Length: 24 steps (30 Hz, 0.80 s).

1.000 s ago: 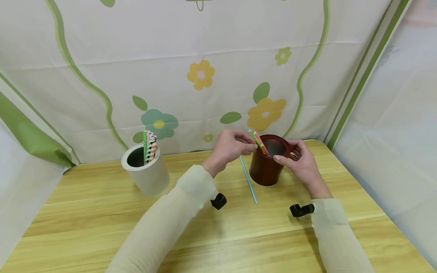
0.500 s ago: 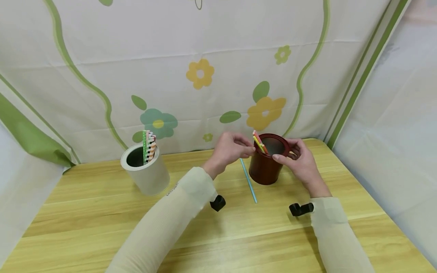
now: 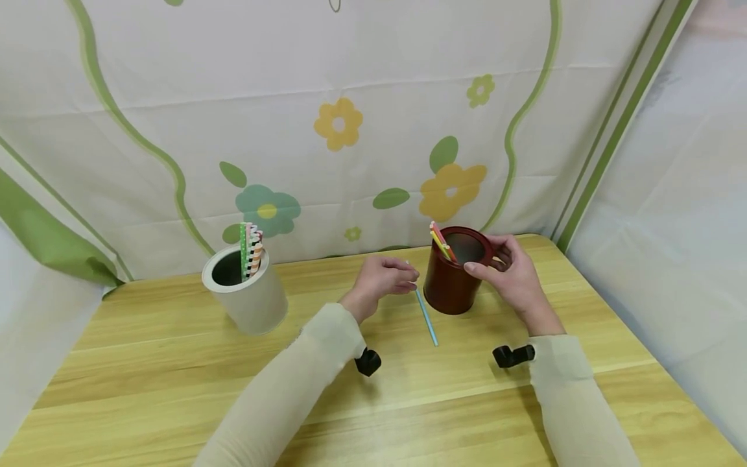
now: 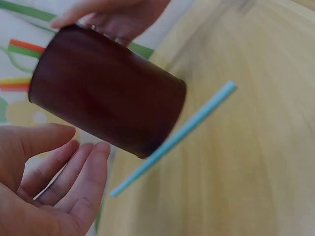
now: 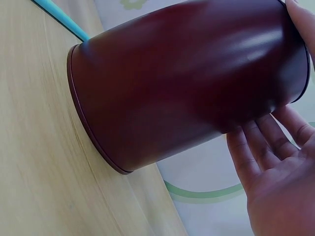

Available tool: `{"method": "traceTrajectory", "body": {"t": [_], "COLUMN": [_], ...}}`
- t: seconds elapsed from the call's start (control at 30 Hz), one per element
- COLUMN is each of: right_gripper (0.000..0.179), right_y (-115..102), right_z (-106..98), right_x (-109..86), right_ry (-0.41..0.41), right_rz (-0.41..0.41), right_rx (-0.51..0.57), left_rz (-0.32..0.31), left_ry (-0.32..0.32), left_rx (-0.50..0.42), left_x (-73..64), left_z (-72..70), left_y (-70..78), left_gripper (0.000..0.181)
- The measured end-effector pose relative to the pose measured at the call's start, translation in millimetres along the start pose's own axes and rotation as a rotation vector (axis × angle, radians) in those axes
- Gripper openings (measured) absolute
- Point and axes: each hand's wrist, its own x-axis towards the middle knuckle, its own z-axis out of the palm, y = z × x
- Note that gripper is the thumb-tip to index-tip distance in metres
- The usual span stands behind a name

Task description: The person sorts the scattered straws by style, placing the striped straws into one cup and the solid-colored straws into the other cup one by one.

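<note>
My right hand [image 3: 516,279] grips the rim of a dark red cylindrical container [image 3: 448,288], thumb at the front and fingers behind. Several coloured straws [image 3: 440,241] lean inside it at the left of the rim. A light blue straw [image 3: 428,318] lies on the table just left of the container. Above that straw's far end is my left hand [image 3: 379,282], its fingers loosely bent. In the left wrist view, the left hand [image 4: 54,182] shows a gap between thumb and fingers, with the blue straw [image 4: 179,135] lying apart from them.
A white cylindrical container [image 3: 253,301] stands on the left side of the wooden table [image 3: 408,415], with several patterned straws [image 3: 251,253] upright in it. A floral curtain [image 3: 280,155] hangs behind the table's back edge. Black camera mounts [image 3: 367,362] stick out from both wrists.
My left hand has let go of the straws at the red container's rim and moved down and left, over the blue straw's far end. The right hand has kept its hold on the container.
</note>
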Motion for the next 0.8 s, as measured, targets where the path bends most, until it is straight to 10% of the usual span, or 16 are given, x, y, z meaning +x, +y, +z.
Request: {"method": "traceTrajectory", "body": {"t": [0.37, 0.8], "right_gripper": [0.058, 0.057], "right_y": [0, -2], "right_z": [0, 0], "right_x": [0.7, -0.3], "right_ry": [-0.005, -0.009], "right_rz": [0.004, 0.007], "right_rx": [-0.005, 0.001], "left_rz": [-0.062, -0.115], "left_ry": [0.185, 0.235], "left_rx": [0.086, 0.126], "left_x": [14.1, 29.0], "left_z": [5.7, 10.9], "left_y": [-33.5, -36.0], "left_gripper": [0.013, 0.014]}}
